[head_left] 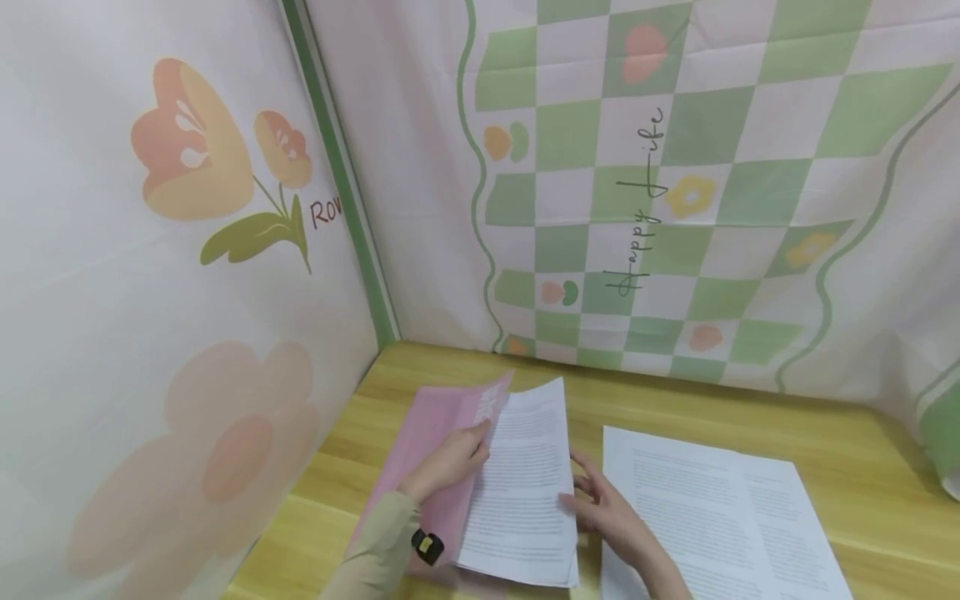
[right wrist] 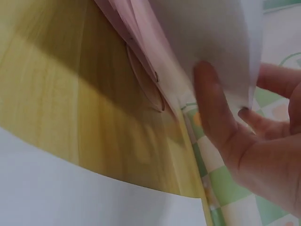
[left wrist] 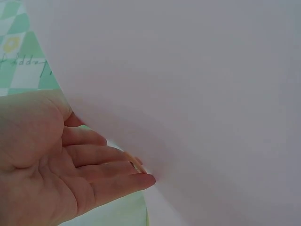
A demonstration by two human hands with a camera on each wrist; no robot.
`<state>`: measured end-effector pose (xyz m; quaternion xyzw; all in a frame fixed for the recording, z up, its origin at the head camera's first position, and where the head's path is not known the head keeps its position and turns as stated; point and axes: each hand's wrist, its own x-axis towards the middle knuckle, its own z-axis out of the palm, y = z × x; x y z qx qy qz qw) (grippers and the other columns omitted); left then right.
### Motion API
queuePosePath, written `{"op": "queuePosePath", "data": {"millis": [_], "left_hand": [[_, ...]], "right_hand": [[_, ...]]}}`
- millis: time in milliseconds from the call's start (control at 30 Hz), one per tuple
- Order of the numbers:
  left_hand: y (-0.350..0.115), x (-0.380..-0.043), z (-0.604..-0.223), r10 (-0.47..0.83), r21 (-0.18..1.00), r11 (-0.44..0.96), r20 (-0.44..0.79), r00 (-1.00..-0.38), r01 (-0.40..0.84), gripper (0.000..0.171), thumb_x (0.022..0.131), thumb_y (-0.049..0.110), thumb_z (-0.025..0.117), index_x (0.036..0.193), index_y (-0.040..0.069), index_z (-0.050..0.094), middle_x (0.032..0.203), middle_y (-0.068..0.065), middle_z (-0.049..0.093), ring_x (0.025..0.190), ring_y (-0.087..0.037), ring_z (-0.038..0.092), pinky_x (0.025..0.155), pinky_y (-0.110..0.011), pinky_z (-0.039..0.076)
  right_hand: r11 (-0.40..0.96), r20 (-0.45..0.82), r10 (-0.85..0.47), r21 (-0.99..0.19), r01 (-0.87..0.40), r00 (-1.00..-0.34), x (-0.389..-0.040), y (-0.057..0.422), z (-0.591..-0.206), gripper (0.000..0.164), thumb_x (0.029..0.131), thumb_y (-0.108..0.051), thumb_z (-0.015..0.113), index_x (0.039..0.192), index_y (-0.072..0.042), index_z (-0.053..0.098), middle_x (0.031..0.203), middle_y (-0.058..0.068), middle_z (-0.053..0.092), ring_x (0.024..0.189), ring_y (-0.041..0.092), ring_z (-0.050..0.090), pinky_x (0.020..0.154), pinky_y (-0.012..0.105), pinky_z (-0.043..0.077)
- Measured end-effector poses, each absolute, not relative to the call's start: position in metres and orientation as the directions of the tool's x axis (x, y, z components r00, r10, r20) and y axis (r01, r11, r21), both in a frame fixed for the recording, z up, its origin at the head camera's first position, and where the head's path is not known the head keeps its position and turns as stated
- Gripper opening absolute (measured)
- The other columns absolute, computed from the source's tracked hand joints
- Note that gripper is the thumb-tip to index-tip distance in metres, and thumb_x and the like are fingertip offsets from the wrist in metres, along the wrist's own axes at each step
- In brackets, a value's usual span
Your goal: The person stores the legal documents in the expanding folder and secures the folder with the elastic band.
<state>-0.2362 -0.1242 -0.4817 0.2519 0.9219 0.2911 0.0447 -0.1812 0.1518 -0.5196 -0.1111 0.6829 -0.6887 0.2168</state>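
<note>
A pink folder [head_left: 420, 433] stands tilted on the wooden table with its front flap lifted, beside a stack of printed sheets [head_left: 521, 475]. My left hand [head_left: 450, 458] holds the flap's edge near its white lettering. In the left wrist view a broad pale surface [left wrist: 188, 84] fills most of the picture, and the left hand [left wrist: 56, 160] has its fingers along the edge. My right hand [head_left: 611, 512] grips the right edge of the sheets. In the right wrist view its thumb lies on one side of the sheets [right wrist: 211, 33] and other fingers on the far side.
More printed sheets [head_left: 712, 517] lie flat on the wooden table [head_left: 322, 517] at the right. A thin loop [right wrist: 146, 89] hangs at the folder's edge. Patterned curtains [head_left: 570, 192] close off the back and left. A green and white object [head_left: 941, 433] stands at the far right.
</note>
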Motion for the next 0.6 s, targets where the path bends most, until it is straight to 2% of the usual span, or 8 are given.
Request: {"op": "queuePosePath", "data": {"millis": [100,200,367,600], "left_hand": [[-0.1241,-0.2363,-0.481,0.487,0.564,0.704,0.061,-0.871,0.433,0.052,0.099,0.006,0.044,0.145,-0.015,0.035,0.067,0.003,0.04,0.051,-0.002,0.029,0.051,-0.015,0.035],[-0.124,-0.2361,-0.48,0.485,0.57,0.703,0.054,-0.873,0.426,0.052,0.099,0.007,0.044,0.146,-0.014,0.034,0.068,0.003,0.041,0.051,-0.003,0.029,0.051,-0.015,0.036],[-0.1237,-0.235,-0.4785,0.484,0.574,0.704,0.045,-0.874,0.419,0.053,0.1,0.008,0.043,0.147,-0.013,0.033,0.066,0.005,0.039,0.05,-0.002,0.028,0.05,-0.015,0.034],[-0.1237,-0.2346,-0.48,0.476,0.567,0.709,0.054,-0.878,0.419,0.053,0.1,0.008,0.045,0.147,-0.013,0.034,0.067,0.005,0.039,0.051,-0.003,0.029,0.049,-0.015,0.033]], "right_hand": [[-0.024,-0.115,-0.551,-0.988,0.153,-0.827,-0.1781,0.1552,-0.5185,0.088,0.098,-0.013,0.055,0.159,-0.013,-0.009,0.152,0.041,0.023,0.109,0.024,0.068,0.085,0.035,0.06],[-0.058,-0.1,-0.593,-0.984,0.167,-0.799,-0.1761,0.1567,-0.5189,0.09,0.098,-0.007,0.052,0.158,-0.015,-0.015,0.154,0.041,0.022,0.109,0.021,0.068,0.085,0.034,0.06],[-0.057,-0.145,-0.54,-0.976,0.209,-0.829,-0.1768,0.1553,-0.5192,0.091,0.096,-0.004,0.051,0.159,-0.019,-0.014,0.153,0.033,0.033,0.106,0.016,0.069,0.085,0.03,0.059],[-0.037,-0.189,-0.478,-0.971,0.235,-0.858,-0.1764,0.1486,-0.5185,0.093,0.093,-0.003,0.054,0.16,-0.02,-0.009,0.153,0.031,0.036,0.099,0.014,0.069,0.078,0.025,0.057]]}}
